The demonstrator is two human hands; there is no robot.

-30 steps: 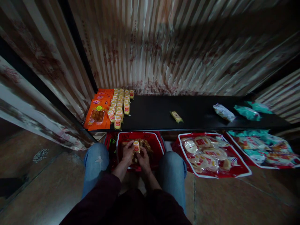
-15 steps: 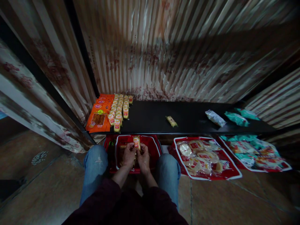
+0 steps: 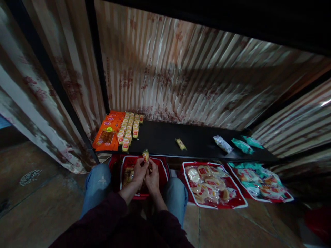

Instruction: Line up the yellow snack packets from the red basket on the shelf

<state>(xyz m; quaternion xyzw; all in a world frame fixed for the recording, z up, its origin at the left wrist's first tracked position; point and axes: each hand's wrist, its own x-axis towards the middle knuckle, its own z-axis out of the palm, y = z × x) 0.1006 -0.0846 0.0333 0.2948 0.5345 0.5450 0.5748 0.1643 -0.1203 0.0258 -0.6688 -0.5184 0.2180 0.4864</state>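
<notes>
Between my two hands is a small yellow wrapped snack (image 3: 146, 155), upright above a red basket (image 3: 162, 162). My left hand (image 3: 140, 170) pinches it from the left, and my right hand (image 3: 152, 176) closes on its lower right side. The fingers partly cover the snack's lower end. Inside the basket, more wrapped snacks (image 3: 128, 175) show to the left of my hands. On the black shelf just beyond, similar yellow snacks (image 3: 128, 128) stand in rows beside orange packets (image 3: 106, 136).
One yellow snack (image 3: 180, 144) lies alone mid-shelf on the black shelf (image 3: 160, 137). Further right are a whitish packet (image 3: 222, 144) and teal packets (image 3: 242, 146). A red basket of round packaged cakes (image 3: 210, 184) and another with teal packets (image 3: 261, 181) sit below. A striped curtain (image 3: 165, 69) hangs behind.
The view has shifted, so shelf and baskets appear further left and lower. In my hands the snack has turned, its red label now less visible. Both hands still hold it.
</notes>
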